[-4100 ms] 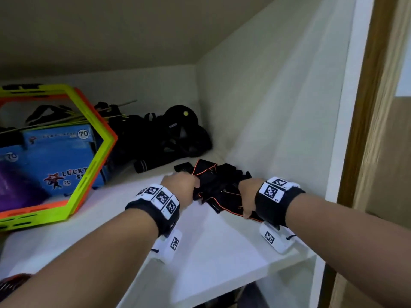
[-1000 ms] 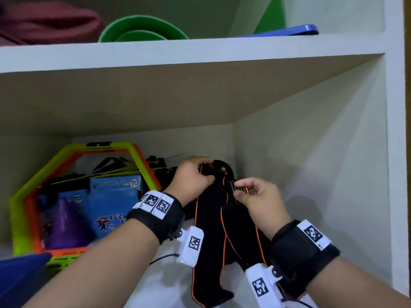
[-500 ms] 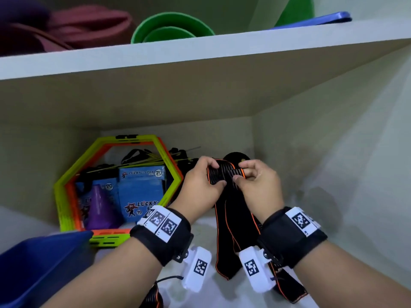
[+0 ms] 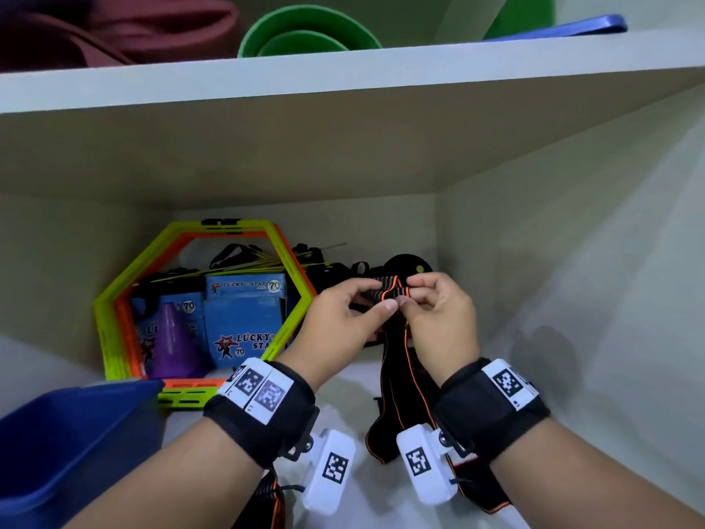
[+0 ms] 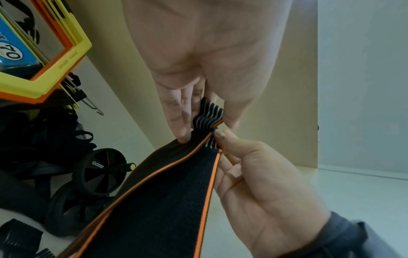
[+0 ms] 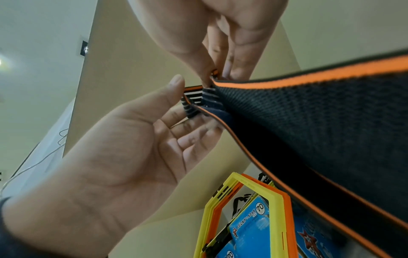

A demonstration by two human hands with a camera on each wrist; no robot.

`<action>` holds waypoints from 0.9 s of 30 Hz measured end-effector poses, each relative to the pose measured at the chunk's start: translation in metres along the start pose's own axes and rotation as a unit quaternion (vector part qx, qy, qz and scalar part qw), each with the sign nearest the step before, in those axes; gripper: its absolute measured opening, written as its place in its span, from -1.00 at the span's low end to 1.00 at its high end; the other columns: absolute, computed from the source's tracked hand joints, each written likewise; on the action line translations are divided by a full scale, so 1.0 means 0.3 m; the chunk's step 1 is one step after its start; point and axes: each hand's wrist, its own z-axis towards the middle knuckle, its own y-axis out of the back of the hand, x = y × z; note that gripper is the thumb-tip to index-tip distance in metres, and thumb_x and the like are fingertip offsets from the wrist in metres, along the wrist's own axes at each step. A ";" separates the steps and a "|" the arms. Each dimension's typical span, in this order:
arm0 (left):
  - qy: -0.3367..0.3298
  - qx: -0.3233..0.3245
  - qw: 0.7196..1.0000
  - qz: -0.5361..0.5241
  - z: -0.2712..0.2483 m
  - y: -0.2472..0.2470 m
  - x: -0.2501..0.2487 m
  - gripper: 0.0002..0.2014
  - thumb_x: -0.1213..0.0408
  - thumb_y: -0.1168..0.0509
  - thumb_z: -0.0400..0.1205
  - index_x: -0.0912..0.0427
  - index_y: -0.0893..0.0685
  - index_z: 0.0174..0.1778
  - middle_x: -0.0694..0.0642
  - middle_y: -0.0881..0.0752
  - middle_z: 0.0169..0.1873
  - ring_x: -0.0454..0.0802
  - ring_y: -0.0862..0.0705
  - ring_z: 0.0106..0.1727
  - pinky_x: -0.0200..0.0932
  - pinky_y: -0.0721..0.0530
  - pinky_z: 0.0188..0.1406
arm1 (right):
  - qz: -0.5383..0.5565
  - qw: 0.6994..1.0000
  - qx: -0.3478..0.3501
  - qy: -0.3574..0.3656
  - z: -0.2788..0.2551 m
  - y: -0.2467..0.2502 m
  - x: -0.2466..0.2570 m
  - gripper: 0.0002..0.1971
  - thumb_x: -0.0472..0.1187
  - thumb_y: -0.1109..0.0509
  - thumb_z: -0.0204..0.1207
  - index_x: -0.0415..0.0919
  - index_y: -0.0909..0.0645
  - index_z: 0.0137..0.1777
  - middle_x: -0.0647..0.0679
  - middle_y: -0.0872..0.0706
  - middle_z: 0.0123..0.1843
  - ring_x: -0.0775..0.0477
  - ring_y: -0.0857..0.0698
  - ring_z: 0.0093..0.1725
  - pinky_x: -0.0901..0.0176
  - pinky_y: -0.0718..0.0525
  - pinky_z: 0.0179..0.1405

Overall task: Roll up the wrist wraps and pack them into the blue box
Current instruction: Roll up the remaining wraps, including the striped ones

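While both hands are raised inside the shelf bay, the head view shows the left hand (image 4: 345,318) and right hand (image 4: 438,318) each pinching the striped top end of a black, orange-edged wrist wrap (image 4: 396,360) — its length hangs down between the wrists to the shelf (image 4: 351,383). A blue box (image 4: 72,440) sits at lower left, near a hexagonal frame (image 4: 114,295)

From the left wrist, the left grip's fingertips (image 5: 183,132) press the wrap's striped end, the right hand's thumb just beside it

From the right wrist, the right grip clamps the orange edge — the left palm lies spread below
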 end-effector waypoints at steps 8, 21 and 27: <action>-0.118 -0.039 0.986 0.113 -0.006 0.007 0.022 -0.64 0.16 -0.51 0.58 0.09 -0.76 0.30 -0.15 -0.70 0.15 -0.31 -0.68 0.13 -0.41 -0.64 0.10 | 0.042 0.998 0.035 -0.033 -0.033 -0.013 0.000 -0.74 -0.44 -0.53 0.44 -0.05 -0.61 -0.14 -0.10 -0.84 -0.21 -0.07 -0.79 -0.24 -0.29 -0.78 -0.07; -0.021 0.007 0.999 0.029 -0.058 -0.042 0.051 -0.31 0.36 -0.27 0.50 -0.27 -0.33 0.52 -0.04 -0.79 -0.14 0.00 -0.66 -0.37 -0.04 -0.63 -0.31 | 0.043 0.992 0.121 0.011 -0.050 0.020 0.031 -0.54 -0.70 -0.11 0.50 -0.09 -0.51 0.01 -0.20 -0.79 0.13 -0.01 -0.77 0.14 0.17 -0.75 0.03; -0.024 -0.042 0.999 -0.015 -0.072 -0.046 0.018 -0.66 0.35 -0.21 0.58 -0.20 -0.44 0.15 0.14 -0.82 -0.22 0.40 -0.73 -0.19 0.36 -0.70 -0.24 | -0.109 0.985 0.048 0.125 -0.069 0.057 0.034 -0.56 -0.60 -0.39 0.33 0.02 -0.70 -0.08 0.15 -0.68 0.16 0.23 -0.69 0.13 0.33 -0.69 0.02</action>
